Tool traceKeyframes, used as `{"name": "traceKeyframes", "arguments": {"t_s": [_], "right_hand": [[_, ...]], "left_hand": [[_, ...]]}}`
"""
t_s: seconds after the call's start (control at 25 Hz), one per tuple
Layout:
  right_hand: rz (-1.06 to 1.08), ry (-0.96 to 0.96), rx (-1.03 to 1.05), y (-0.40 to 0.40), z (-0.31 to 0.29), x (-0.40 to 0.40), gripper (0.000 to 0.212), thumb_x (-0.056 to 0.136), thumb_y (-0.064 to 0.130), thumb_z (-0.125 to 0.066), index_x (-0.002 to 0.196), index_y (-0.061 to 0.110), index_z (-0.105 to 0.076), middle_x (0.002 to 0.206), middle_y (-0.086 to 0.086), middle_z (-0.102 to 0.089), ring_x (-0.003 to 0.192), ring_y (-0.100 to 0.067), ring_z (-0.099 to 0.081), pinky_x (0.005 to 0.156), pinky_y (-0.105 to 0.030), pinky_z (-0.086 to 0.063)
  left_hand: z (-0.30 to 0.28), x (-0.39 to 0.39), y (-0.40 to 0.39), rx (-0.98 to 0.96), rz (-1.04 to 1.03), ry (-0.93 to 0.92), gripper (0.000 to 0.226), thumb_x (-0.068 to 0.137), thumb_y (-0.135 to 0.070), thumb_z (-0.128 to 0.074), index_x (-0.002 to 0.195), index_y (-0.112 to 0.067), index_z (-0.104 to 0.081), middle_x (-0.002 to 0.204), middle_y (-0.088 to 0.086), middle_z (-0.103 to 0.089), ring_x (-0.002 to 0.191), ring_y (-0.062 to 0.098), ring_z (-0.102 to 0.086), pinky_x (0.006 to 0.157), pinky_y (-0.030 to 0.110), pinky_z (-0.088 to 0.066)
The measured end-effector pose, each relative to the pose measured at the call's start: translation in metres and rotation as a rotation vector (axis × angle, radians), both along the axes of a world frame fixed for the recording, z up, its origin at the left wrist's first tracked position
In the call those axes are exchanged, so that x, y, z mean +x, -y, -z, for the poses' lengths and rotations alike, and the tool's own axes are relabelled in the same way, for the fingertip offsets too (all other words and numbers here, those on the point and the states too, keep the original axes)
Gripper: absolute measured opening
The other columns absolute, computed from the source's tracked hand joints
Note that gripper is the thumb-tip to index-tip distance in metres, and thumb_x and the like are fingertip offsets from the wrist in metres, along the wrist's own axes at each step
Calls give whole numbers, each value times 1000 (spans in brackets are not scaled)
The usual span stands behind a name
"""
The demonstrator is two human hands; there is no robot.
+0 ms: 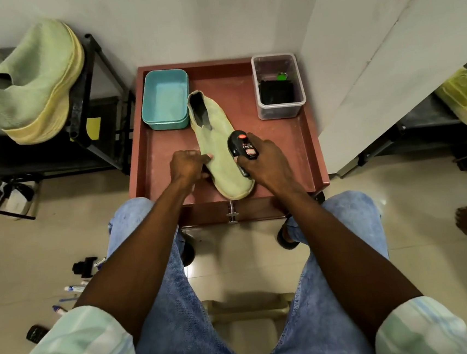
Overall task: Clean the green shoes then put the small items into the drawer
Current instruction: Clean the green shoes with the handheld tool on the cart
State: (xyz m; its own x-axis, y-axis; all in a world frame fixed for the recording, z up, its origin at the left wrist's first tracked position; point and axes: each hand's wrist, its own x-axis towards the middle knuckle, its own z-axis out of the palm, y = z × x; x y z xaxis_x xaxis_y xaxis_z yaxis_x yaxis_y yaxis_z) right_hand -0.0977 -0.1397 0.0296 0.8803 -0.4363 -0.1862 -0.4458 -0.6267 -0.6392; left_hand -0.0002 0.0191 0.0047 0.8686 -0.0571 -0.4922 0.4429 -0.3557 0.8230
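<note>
While the left hand (pixel 188 164) pins the shoe (pixel 218 147) mid-table (pixel 286 146), grip curled on its side, the right hand (pixel 265 159) clamps the polish bottle (pixel 244 147); judged best: short, light strokes.

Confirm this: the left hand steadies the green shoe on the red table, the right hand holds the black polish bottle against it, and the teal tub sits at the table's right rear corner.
One slip: the teal tub sits at the left rear corner of the red table; the clear box holds the right rear. The head view shows this. The left hand does steady the green shoe, and the right hand holds the black polish bottle against it.
</note>
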Motion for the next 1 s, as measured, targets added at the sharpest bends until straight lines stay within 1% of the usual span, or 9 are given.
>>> {"name": "traceKeyframes", "arguments": {"t_s": [0.12,0.2,0.32,0.44,0.56,0.68,0.8,0.88,1.0], "right_hand": [[-153,-35,-130,-13,2,5,61,86,46,-60,142,28,-47,113,-14,-54,102,-31,-55,84,-38,-50],[-237,-59,-187,-23,-1,6,57,86,44,-60,139,26,-51,112,-16,-53,101,-34,-56,80,-37,-49],[-253,-185,-114,-16,-20,5,51,78,38,-69,126,23,-64,99,-11,-62,92,-30,-62,65,-28,-39],[-332,-326,-125,-11,-33,-4,57,72,37,-72,128,27,-62,109,-7,-68,90,-24,-60,68,-28,-42],[-267,-181,-141,-25,-25,3,58,76,40,-70,130,23,-58,116,-12,-64,103,-31,-60,75,-31,-44],[-121,-45,-141,-33,-11,29,58,81,40,-65,135,24,-52,113,-16,-57,99,-36,-59,76,-34,-46],[-93,-51,-82,-29,0,42,65,83,39,-62,143,26,-43,116,-17,-53,100,-39,-58,82,-39,-50],[-115,-83,-79,-30,6,45,66,83,39,-62,145,29,-41,116,-18,-53,100,-38,-58,84,-40,-51],[-96,-26,72,-27,3,45,62,81,33,-67,140,29,-50,108,-14,-62,87,-27,-63,72,-31,-54]], "left_hand": [[-9,9,-1,-52,89,-80,17,84,-7,-71,71,-3,-60,87,18,-65,75,29,-66,54,33,-60],[-15,14,-3,-57,137,-94,18,88,-5,-66,71,-3,-59,85,17,-63,70,26,-65,52,30,-59],[-11,19,-2,-27,118,-97,14,87,-2,-65,74,1,-59,84,17,-62,68,26,-64,48,29,-57],[-9,23,-3,-18,104,-127,7,86,-1,-67,83,3,-61,87,16,-64,70,25,-66,46,28,-56],[-9,24,-5,-56,178,-125,7,86,0,-66,88,5,-63,85,15,-65,74,25,-67,54,30,-60],[-10,22,-7,-107,206,-156,7,86,2,-66,91,4,-63,85,18,-66,75,26,-68,58,32,-60],[-10,20,-6,-151,150,-116,2,87,0,-66,86,0,-64,80,11,-67,68,21,-67,53,28,-58],[-9,22,-3,-179,98,-59,6,90,-8,-64,92,-3,-67,76,7,-66,62,16,-64,51,27,-56],[-5,26,1,-173,18,-49,9,90,-12,-64,85,-4,-64,74,10,-62,62,21,-60,53,30,-56]]}}
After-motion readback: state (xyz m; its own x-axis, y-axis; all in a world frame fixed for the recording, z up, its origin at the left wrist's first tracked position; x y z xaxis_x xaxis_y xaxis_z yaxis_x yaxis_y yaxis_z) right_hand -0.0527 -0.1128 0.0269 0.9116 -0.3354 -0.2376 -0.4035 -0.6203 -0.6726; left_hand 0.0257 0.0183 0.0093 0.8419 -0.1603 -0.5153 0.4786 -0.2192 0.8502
